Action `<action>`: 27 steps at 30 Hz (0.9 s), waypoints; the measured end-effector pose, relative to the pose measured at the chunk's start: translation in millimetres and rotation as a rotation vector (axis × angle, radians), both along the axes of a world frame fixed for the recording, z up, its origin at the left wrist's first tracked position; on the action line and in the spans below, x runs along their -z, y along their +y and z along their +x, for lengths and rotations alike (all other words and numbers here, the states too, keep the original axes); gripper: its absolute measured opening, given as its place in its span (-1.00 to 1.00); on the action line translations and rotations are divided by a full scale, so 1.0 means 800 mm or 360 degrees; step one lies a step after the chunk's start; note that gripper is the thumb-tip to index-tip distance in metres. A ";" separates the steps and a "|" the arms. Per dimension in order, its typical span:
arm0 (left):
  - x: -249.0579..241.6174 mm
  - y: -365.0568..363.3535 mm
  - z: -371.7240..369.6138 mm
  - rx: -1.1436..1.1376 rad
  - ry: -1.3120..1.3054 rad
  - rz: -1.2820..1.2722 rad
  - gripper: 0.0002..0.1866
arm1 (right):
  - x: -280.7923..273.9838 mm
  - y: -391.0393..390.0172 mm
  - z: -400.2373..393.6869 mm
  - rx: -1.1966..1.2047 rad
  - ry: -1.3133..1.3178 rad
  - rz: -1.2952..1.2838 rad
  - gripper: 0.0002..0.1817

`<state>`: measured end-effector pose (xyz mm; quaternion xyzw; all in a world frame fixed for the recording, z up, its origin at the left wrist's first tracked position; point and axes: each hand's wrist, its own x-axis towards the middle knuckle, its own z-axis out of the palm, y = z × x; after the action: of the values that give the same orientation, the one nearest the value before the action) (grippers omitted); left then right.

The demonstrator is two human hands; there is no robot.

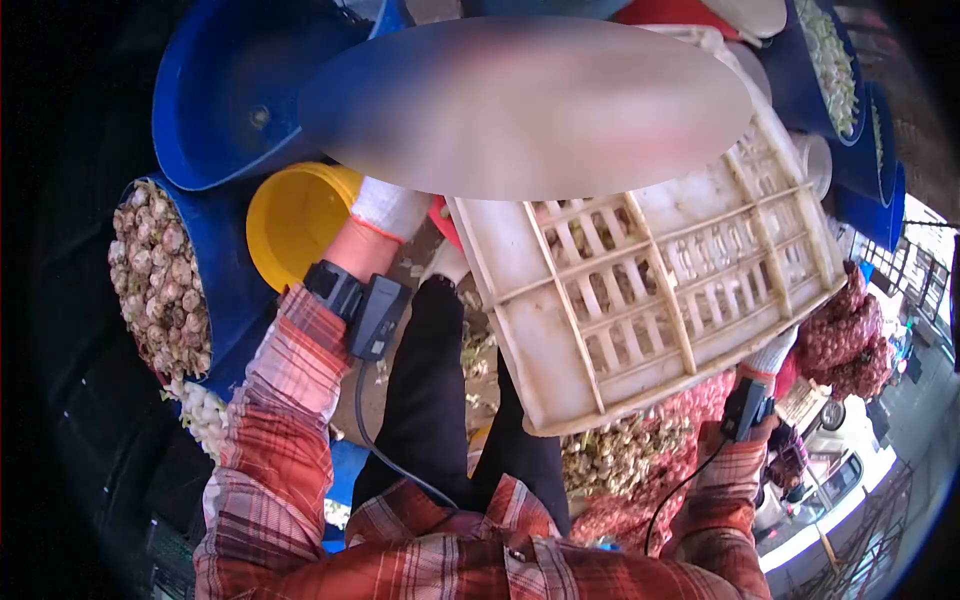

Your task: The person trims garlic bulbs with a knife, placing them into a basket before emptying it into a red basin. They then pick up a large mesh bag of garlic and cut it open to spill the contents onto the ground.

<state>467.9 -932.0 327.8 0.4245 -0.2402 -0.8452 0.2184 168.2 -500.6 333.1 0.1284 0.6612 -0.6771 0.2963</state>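
A dirty white plastic crate (650, 290) with slotted panels is tilted in front of me, its ribbed side facing me. My right hand (772, 355), in a white glove, grips the crate's near right edge, with its fingers mostly behind it. My left hand (392, 208), also gloved, is beside the crate's left side, close to a red piece (445, 222). A blurred patch covers the left hand's fingers and the crate's far part, so its grip does not show.
A yellow bucket (290, 225) and a large blue drum (215, 110) stand left. Garlic bulbs (160, 280) fill another blue drum. More garlic (625, 455) lies near my legs, beside red mesh sacks (845, 335). Peeled garlic (830, 65) sits in blue drums at far right.
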 end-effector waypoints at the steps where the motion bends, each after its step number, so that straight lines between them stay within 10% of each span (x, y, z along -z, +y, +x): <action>1: 0.003 0.003 0.006 0.0026 0.0053 0.0035 -0.39 | -0.004 0.014 0.011 -0.0085 -0.0099 -0.0270 -0.23; 10: -0.055 -0.029 -0.019 -0.0067 0.0058 -0.0099 -0.42 | -0.026 0.070 -0.029 -0.0061 0.0324 0.0128 -0.31; 14: -0.131 -0.053 -0.036 -0.0035 -0.0056 -0.0248 -0.39 | -0.112 -0.053 0.034 0.0013 0.0269 0.0161 -0.28; 16: -0.122 -0.080 -0.001 0.0395 0.0789 0.0140 -0.35 | -0.113 -0.052 0.034 0.0022 0.0196 0.0059 -0.31; 18: -0.127 -0.054 -0.010 0.0041 0.0012 -0.0083 -0.31 | -0.114 -0.051 0.033 0.0048 0.0143 -0.0039 -0.34; 27: -0.077 -0.022 0.019 -0.0012 0.0183 0.0092 -0.36 | -0.110 0.010 0.046 0.0088 -0.0094 -0.0129 -0.35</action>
<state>483.0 -949.6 389.7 0.3822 -0.2011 -0.8740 0.2226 204.8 -492.3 421.4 0.1546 0.6202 -0.7073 0.3019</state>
